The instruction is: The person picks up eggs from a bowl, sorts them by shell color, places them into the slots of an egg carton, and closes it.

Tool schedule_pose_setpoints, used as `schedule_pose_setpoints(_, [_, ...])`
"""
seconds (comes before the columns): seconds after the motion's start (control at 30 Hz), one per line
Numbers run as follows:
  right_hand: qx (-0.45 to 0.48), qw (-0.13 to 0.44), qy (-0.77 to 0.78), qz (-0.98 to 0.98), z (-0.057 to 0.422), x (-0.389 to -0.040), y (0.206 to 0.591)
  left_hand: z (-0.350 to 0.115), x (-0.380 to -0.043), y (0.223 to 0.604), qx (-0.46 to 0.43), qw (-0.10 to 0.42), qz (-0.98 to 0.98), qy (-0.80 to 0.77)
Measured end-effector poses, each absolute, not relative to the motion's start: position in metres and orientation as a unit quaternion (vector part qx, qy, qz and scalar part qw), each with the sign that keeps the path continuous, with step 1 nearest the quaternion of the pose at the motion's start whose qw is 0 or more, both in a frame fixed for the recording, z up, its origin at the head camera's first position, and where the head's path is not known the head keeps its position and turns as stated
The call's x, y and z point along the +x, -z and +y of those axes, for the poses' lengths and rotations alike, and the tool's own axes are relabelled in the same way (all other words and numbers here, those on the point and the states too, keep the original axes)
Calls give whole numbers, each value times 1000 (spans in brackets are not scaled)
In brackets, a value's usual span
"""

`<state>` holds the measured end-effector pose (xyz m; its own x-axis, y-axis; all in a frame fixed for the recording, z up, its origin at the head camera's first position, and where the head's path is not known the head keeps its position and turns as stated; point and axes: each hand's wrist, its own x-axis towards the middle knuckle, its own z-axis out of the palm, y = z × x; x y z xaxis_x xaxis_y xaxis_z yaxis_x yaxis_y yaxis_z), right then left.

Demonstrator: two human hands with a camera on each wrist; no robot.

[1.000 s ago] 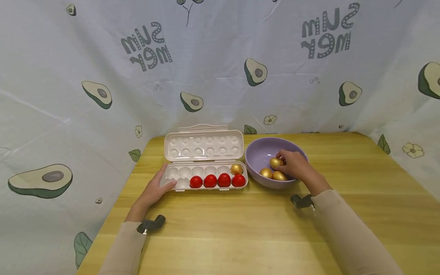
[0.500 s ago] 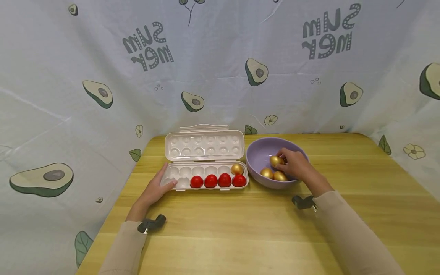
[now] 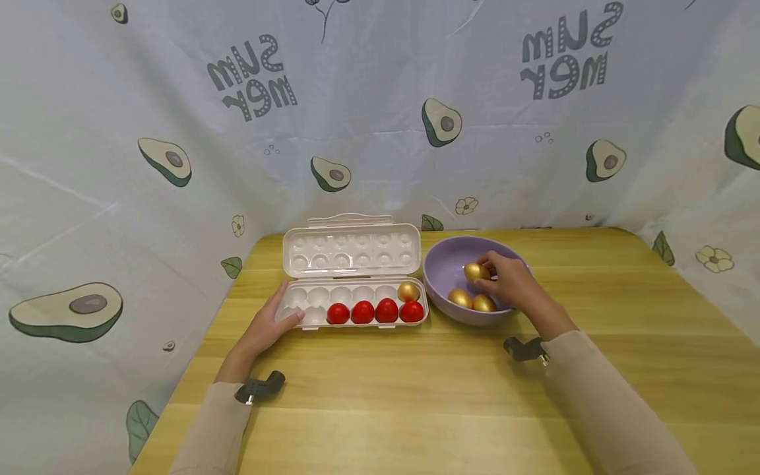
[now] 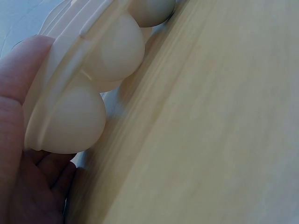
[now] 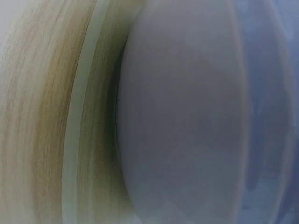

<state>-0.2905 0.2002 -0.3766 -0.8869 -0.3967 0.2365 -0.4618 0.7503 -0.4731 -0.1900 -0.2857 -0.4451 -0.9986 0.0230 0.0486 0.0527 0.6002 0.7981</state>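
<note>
Gripping the egg box point(image 3: 351, 268) with my left hand point(image 3: 268, 326), I pinch the far gold egg point(image 3: 473, 272) in the bowl point(image 3: 437, 264) with my right hand point(image 3: 510, 282).

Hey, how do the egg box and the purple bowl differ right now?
The egg box is pale and oblong; the purple bowl is round.
The egg box has separate hollows and an open lid; the purple bowl is one undivided hollow.
The egg box holds four red eggs and one gold egg; in the purple bowl, only gold eggs show.
Both stand on the wooden table.
</note>
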Motion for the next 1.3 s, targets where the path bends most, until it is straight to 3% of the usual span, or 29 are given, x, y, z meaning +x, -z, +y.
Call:
schedule_pose_setpoints(0.53, [222,69,-296,-927,198,-289,372,-287,-190,444,-19,17,-893,449])
schedule_pose_setpoints(0.93, [233,118,-315,-912,185,-286,374,-284,-193,447,-20,11,-893,450])
schedule_pose_setpoints(1.3, [230,104,-372,-893,162,-284,369,-287,-191,446,-23,13,-893,448])
